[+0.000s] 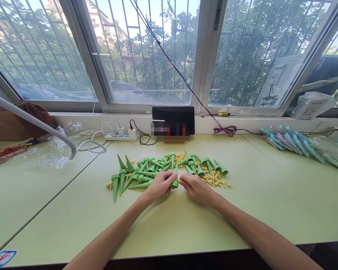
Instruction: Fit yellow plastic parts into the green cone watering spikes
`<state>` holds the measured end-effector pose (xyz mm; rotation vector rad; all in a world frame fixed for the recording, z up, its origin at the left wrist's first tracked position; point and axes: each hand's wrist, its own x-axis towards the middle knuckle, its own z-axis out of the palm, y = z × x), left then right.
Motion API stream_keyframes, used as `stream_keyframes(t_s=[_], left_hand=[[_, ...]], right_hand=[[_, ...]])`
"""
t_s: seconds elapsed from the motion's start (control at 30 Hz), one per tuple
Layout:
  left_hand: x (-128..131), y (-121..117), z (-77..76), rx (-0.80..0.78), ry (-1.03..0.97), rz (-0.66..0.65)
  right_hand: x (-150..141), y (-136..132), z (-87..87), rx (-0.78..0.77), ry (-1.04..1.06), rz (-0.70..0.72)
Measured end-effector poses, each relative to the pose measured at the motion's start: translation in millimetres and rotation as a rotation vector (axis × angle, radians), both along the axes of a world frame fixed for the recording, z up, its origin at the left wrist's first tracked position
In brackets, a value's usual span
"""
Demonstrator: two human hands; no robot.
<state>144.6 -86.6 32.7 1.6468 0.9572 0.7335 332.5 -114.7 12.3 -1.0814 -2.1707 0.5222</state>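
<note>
A heap of green cone-shaped plastic spikes lies on the pale green table, mixed with several small yellow plastic pieces. My left hand is closed around one green spike, holding it upright near the front of the heap. My right hand is pinched at that spike's wide end, with a small yellow piece between its fingertips. Both hands rest on the table, close together.
A dark tablet stands on a wooden stand at the window sill. A power strip with cables lies to its left. Bagged blue and pink spikes lie at the right. A white lamp arm and crumpled plastic are at the left.
</note>
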Motion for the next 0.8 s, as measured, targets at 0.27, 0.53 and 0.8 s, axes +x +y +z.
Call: stream_keyframes(t_s=[0.27, 0.53, 0.8], left_hand=[[-0.5, -1.7, 2.5, 0.059, 0.038, -0.013], [-2.0, -1.2, 0.3, 0.174, 0.07, -0.042], [-0.4, -0.6, -4.5, 0.248, 0.053, -0.038]], right_hand=[[-1.1, -0.1, -2.7, 0.002, -0.022, -0.011], [-0.5, -0.3, -1.8, -0.014, 0.01, 0.008], [1.1, -0.1, -1.7, -0.034, 0.044, 0.026]])
